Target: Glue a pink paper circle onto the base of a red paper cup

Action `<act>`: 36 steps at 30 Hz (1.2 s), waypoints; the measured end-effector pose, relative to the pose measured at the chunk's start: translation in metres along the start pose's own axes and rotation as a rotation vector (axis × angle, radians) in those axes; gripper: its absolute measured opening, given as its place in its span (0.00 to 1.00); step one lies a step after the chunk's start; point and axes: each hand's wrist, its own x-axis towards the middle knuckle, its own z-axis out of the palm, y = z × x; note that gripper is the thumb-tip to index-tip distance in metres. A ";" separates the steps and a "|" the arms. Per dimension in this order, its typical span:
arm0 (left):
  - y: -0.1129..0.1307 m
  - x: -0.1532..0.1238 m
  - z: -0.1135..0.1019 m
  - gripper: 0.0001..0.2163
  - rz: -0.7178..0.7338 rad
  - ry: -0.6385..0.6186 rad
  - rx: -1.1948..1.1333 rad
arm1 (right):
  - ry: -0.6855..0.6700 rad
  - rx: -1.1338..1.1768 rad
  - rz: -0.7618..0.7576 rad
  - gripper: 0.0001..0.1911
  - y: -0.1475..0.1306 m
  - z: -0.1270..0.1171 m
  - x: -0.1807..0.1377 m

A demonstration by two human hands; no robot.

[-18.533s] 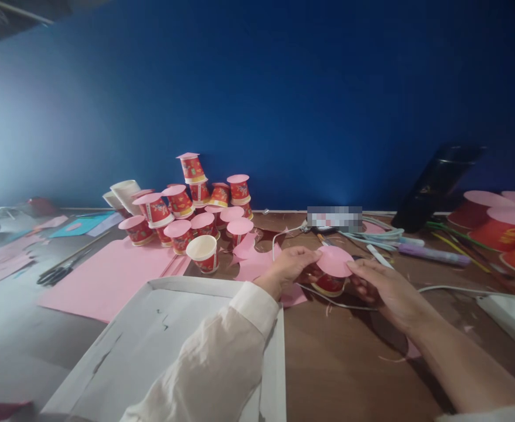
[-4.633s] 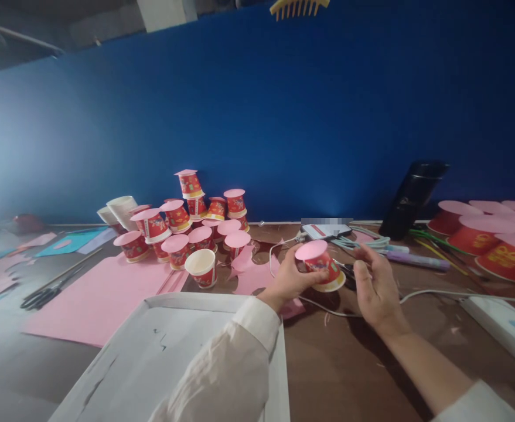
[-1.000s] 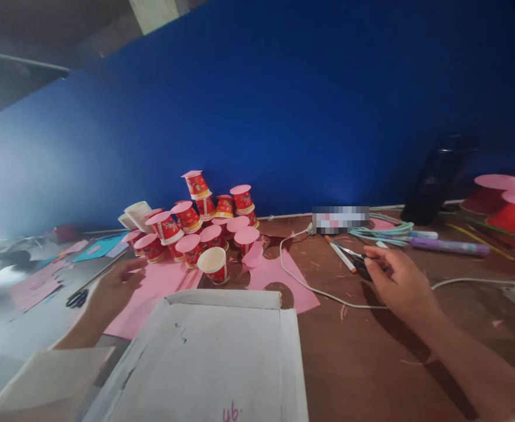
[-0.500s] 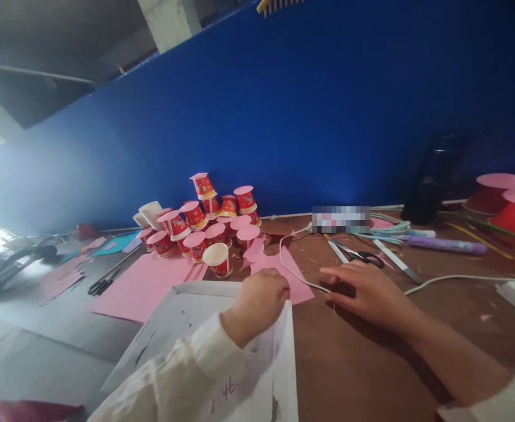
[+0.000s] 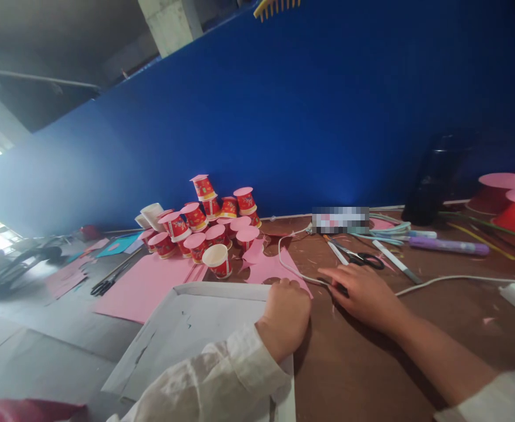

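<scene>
My left hand (image 5: 286, 316) is curled into a fist over the right edge of a shallow white box lid (image 5: 222, 308). Its fingertips point away from view, and whatever they hold is hidden. Just beyond the fist lies a cut-out sheet of pink paper (image 5: 268, 271). On the brown table, my right hand (image 5: 367, 299) rests with thumb and fingers apart, its fingertips by a thin white cable (image 5: 296, 272). Black-handled scissors (image 5: 366, 259) lie right behind that hand. An upright red paper cup (image 5: 217, 261) stands behind the lid.
Red cups topped with pink discs (image 5: 176, 225) are stacked against a blue partition (image 5: 283, 129). Pink sheets (image 5: 138, 284) lie left of the lid. A purple marker (image 5: 448, 246), a white-and-grey cutter (image 5: 395, 262) and a dark bottle (image 5: 437, 179) are at the right.
My left hand has moved right and slightly nearer, from above the lid to its right edge. The right hand has shifted only slightly, beside the cable.
</scene>
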 end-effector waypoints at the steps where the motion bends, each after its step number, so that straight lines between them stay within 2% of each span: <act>1: 0.001 0.001 0.000 0.13 -0.006 0.005 -0.002 | 0.023 -0.019 0.014 0.18 0.002 0.001 0.000; 6: 0.002 0.003 0.002 0.13 0.006 0.023 -0.019 | 0.113 -0.121 0.089 0.19 0.009 0.004 0.000; 12: -0.002 0.001 -0.005 0.13 -0.009 -0.046 -0.068 | 0.144 -0.156 0.131 0.19 0.008 0.007 0.001; 17: -0.008 0.013 -0.004 0.15 -0.106 -0.032 -0.118 | 0.159 -0.182 0.115 0.18 0.009 0.007 0.001; 21: -0.007 0.012 -0.001 0.14 -0.104 0.020 -0.104 | 0.160 -0.190 0.119 0.17 0.010 0.007 0.000; 25: 0.008 -0.016 -0.003 0.10 -0.014 0.139 -0.065 | 0.167 -0.173 0.137 0.17 0.011 0.010 0.001; 28: 0.027 -0.041 0.004 0.09 0.070 0.235 -0.070 | 0.135 -0.150 0.157 0.18 0.012 0.012 0.001; 30: 0.040 -0.051 0.017 0.11 0.176 0.244 -0.104 | 0.116 -0.140 0.172 0.18 0.012 0.012 0.001; 33: 0.061 -0.059 0.045 0.12 0.428 0.182 -0.126 | 0.098 -0.103 0.171 0.18 0.014 0.010 0.000; 36: 0.081 -0.066 0.069 0.10 0.478 0.152 -0.135 | 0.096 -0.062 0.158 0.17 0.014 0.007 0.000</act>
